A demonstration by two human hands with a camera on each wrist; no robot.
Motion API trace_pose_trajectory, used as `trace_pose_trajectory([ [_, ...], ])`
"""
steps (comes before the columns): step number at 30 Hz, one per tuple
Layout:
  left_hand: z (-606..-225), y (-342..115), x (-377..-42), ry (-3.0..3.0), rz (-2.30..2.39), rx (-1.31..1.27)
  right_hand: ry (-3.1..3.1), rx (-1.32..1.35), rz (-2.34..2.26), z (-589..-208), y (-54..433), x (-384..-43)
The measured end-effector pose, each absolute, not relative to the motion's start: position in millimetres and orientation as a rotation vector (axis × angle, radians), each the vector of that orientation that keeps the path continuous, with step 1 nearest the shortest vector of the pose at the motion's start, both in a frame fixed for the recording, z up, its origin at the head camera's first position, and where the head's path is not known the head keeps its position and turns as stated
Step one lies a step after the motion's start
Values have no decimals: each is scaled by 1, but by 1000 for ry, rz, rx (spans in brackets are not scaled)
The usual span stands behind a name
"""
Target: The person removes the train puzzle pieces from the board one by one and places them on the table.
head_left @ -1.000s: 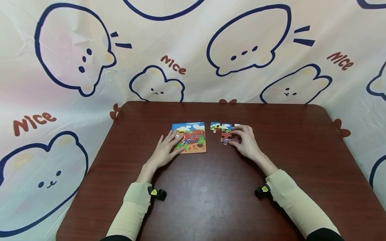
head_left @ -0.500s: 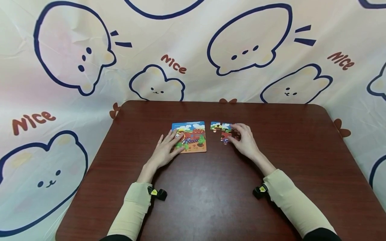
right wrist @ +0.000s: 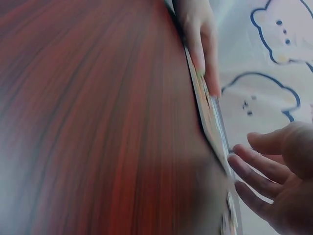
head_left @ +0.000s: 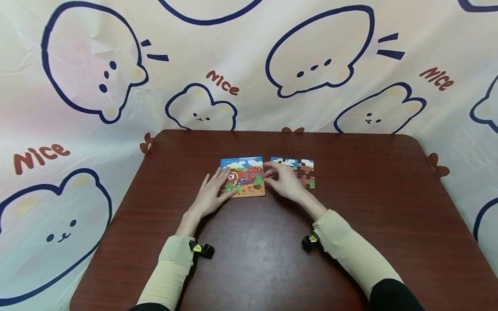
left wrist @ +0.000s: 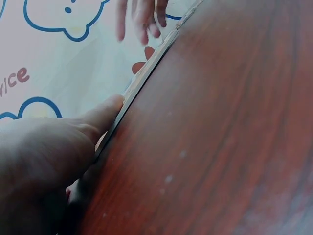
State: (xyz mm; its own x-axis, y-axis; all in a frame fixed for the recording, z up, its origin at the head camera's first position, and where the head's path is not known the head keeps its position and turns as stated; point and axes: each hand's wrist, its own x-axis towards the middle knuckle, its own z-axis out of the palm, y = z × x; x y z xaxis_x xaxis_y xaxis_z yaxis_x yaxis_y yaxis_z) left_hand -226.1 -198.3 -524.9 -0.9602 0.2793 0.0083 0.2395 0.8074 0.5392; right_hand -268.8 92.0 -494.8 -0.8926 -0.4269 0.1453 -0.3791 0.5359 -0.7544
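Note:
A square jigsaw puzzle board [head_left: 253, 189] with a bright train picture lies flat on the table. My left hand [head_left: 207, 196] rests on its left side, fingers straight and spread. Just at the board's right edge hovers my right hand [head_left: 287, 182], thumb and fingers slightly bent; the right wrist view shows them apart with nothing between. Several puzzle pieces [head_left: 307, 164] lie right of the board, some partly hidden beneath my right hand. The left wrist view shows my left thumb [left wrist: 110, 107] on the board's edge.
The dark brown wooden table [head_left: 249, 255] has rounded far corners. Behind it hangs a pale cloth [head_left: 256, 108] printed with cartoon bears. A small black camera [head_left: 310, 242] is strapped to each wrist.
My right hand has moved left from over the loose pieces to the board's right edge, uncovering the rightmost pieces. My left hand has stayed on the board.

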Motion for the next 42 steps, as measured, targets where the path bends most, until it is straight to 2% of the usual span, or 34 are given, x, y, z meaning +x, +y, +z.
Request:
trace_pose_trajectory([
  [8,-525,-201,-226,2915,887,407,2695,-803,-1089,-489,36,-278],
  [17,-527,-199,-227,2917,864,408,2843,-776,-819,-505,9,-289],
  [42,-524,-198,-226,2919,907,386,2783,-602,-1448,-533,2,-285],
])
